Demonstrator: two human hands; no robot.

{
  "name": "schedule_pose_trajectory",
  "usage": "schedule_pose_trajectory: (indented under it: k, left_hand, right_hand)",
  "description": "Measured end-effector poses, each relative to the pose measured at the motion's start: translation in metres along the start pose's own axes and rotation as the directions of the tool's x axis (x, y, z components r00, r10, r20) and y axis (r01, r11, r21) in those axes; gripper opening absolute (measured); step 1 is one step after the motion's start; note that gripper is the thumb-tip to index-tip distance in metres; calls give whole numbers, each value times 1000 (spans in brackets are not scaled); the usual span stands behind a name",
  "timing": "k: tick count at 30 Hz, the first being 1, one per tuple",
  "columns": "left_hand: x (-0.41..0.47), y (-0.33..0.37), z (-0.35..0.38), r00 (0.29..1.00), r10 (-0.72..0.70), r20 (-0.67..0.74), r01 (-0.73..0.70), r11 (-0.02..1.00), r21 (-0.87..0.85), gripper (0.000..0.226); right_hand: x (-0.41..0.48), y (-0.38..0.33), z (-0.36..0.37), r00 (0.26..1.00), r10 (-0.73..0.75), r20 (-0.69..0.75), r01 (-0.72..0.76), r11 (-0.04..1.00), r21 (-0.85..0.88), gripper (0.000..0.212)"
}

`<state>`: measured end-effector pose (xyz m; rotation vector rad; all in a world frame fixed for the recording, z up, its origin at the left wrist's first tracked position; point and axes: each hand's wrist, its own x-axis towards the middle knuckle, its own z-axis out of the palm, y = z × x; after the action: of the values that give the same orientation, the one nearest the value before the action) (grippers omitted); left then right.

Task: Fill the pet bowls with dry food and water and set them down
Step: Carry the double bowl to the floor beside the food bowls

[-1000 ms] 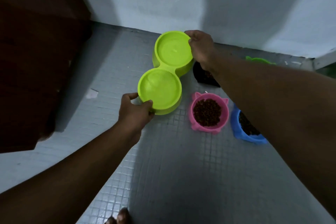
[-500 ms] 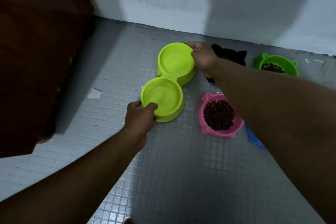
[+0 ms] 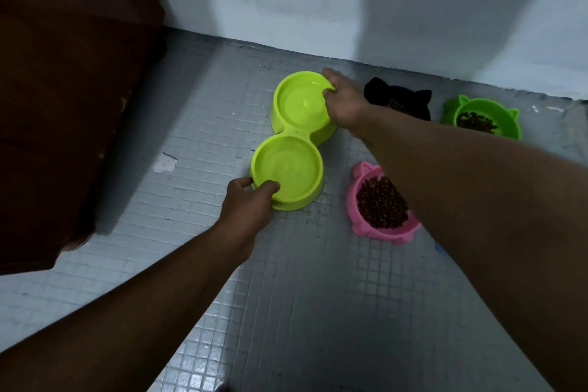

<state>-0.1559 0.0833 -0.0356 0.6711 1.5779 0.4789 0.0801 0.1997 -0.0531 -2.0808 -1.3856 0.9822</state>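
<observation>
A lime-green double bowl (image 3: pixel 288 165) rests on the grey tiled floor, both wells holding clear water. My left hand (image 3: pixel 246 207) grips its near rim. At the far rim, my right hand (image 3: pixel 342 102) holds on with the thumb hooked inside. To the right stand a pink cat-eared bowl (image 3: pixel 359 223) full of brown kibble, a black cat-eared bowl (image 3: pixel 378 91) partly behind my right wrist, and a green cat-eared bowl (image 3: pixel 509 130) with kibble. My right forearm hides all but a blue sliver of another bowl (image 3: pixel 440 248).
A dark wooden door (image 3: pixel 63 105) fills the left side. A white wall (image 3: pixel 350 0) runs along the back, close behind the bowls. A small white scrap (image 3: pixel 165 164) lies on the floor (image 3: pixel 302 296) left of the double bowl.
The double bowl has come down from a slight lift onto the floor, and both hands keep their hold. My view has tilted up, showing the black and green bowls.
</observation>
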Motion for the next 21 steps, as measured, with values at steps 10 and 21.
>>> schedule_pose_trajectory:
  k: [10, 21]
  left_hand:
    - [-23, 47, -7, 941, 337, 15, -279, 753, 596, 89]
    - [-125, 158, 16, 834, 487, 258, -526, 562, 639, 66]
  right_hand:
    - [-46, -18, -16, 995, -25, -98, 27, 999, 23, 54]
    - [-144, -51, -118, 988, -13, -156, 7, 999, -39, 56]
